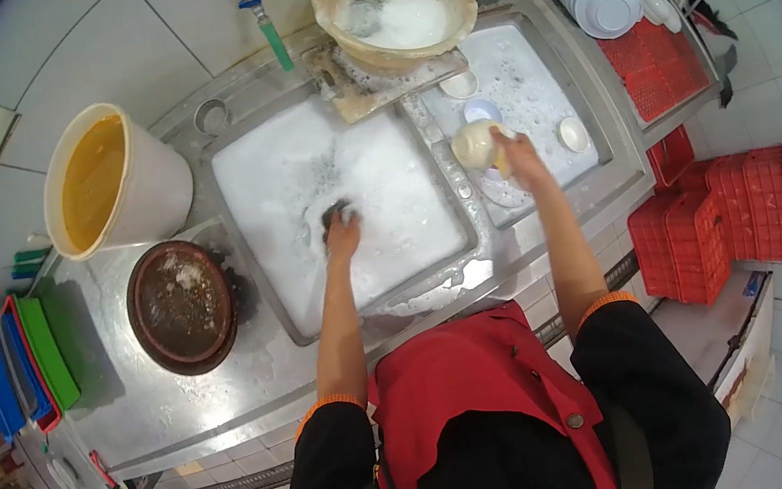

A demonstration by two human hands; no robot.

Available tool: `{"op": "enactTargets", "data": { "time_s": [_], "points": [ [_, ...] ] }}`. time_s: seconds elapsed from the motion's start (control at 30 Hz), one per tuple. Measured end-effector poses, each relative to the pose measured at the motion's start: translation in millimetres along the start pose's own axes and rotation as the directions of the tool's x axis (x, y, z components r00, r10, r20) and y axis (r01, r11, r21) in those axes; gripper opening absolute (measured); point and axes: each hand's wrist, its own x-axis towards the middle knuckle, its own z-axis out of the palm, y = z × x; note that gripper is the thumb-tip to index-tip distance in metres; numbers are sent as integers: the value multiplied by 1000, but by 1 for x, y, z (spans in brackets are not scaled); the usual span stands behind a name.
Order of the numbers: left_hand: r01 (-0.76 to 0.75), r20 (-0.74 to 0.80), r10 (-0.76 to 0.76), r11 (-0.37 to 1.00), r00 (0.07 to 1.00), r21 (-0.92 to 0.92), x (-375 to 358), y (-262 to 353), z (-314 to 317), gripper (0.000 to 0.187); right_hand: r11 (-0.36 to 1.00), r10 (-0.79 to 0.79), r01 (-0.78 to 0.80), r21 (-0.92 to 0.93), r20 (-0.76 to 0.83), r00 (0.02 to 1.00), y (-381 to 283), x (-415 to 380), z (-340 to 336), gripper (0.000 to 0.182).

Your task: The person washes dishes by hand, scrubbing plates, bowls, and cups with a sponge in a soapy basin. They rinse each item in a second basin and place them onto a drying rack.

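Observation:
My left hand reaches into the foam-filled left sink basin. Its fingers close around a small dark thing half sunk in the suds, whose kind I cannot make out. Over the right basin, my right hand grips a cream-coloured bowl, tilted on its side. A bit of yellow shows by its fingers, too small to name. In the sudsy water around it lie a bluish-white bowl, a small white bowl and another white dish.
A large basin of suds stands on a board behind the sinks. On the left are a white bucket of yellowish liquid and a brown clay dish. Stacked white bowls and red crates are at right.

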Motion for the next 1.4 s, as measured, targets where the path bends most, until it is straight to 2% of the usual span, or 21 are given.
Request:
{"op": "enactTargets", "data": {
  "time_s": [0.03, 0.1, 0.17, 0.2, 0.23, 0.27, 0.37, 0.47, 0.53, 0.57, 0.63, 0.73, 0.8, 0.93, 1.0, 1.07, 1.2, 1.27, 1.33, 1.37, 1.4],
  "points": [
    [93, 137, -102, 993, 985, 68, 9, -26, 8, 42, 1000, 2, -2, -6, -15, 1000, 3, 10, -15, 64],
    [154, 339, -218, 967, 915, 204, 10, -63, 17, 43, 946, 69, -193, 259, 420, 905, 10, 20, -39, 59],
    [113, 337, -227, 938, 914, 327, 15, -75, 16, 43, 983, 156, -177, 47, 296, 942, 24, 47, -44, 53],
    [89, 303, -214, 921, 929, 379, 17, -77, 17, 43, 867, -134, 151, -475, 71, 988, 18, 48, -44, 51],
    [67, 268, -200, 897, 942, 436, 18, -80, 18, 43, 397, -475, 258, -881, 43, 879, 12, 49, -43, 49],
    [52, 234, -187, 873, 954, 485, 18, -80, 20, 44, 502, -426, 168, -848, -73, 902, -21, 43, -37, 49],
    [2, 211, -151, 818, 966, 575, 15, -74, 40, 44, 454, -806, 483, -749, -115, 581, -114, 27, 3, 49],
    [-57, 274, -146, 787, 951, 615, -3, -68, 68, 45, 185, -962, 790, -585, 55, 266, -182, 45, 59, 49],
    [-79, 321, -165, 775, 932, 626, -15, -67, 87, 46, 210, -745, 724, -657, 372, 554, -207, 57, 106, 51],
    [-79, 340, -178, 777, 923, 624, -13, -65, 90, 46, 190, -622, 739, -647, 503, 600, -205, 81, 128, 52],
    [-92, 399, -197, 795, 896, 599, 8, -62, 85, 46, 29, -676, 777, -628, 561, 478, -186, 121, 157, 50],
    [-109, 511, -208, 845, 834, 523, 30, -70, 58, 47, -337, -259, 729, -595, 803, 536, -182, 139, 184, 47],
    [-115, 601, -207, 884, 772, 452, 42, -72, 38, 48, -260, 80, 559, -787, 559, 825, -195, 142, 194, 45],
    [-54, 793, -171, 967, 584, 248, 48, -80, -13, 48, -221, 231, 680, -699, 640, 733, -177, 226, 197, 44],
    [21, 864, -109, 993, 491, 113, 42, -91, -35, 49, -133, -207, 696, -706, 706, 677, -192, 175, 192, 43],
    [96, 881, 44, 990, 470, -101, 28, -98, -51, 49, 86, -579, 660, -746, 502, 643, -209, 124, 182, 47],
    [134, 744, 407, 826, 529, -548, -1, -89, -48, 50, 276, -681, 711, -647, 390, 619, -229, 60, 154, 54],
    [112, 634, 522, 716, 570, -689, 3, -79, -32, 51, 241, -829, 811, -533, 321, 458, -236, 36, 139, 57],
    [104, 586, 534, 678, 609, -727, 12, -59, -19, 45, 239, -851, 831, -502, 304, 428, -238, 5, 123, 57],
    [77, 646, 342, 845, 682, -529, 9, -26, -30, 51, 244, -864, 845, -475, 289, 412, -237, -12, 114, 58],
    [64, 648, 244, 908, 722, -413, 4, -1, -42, 56, 366, -811, 824, -434, 286, 511, -236, -39, 107, 59]
  ]
}}
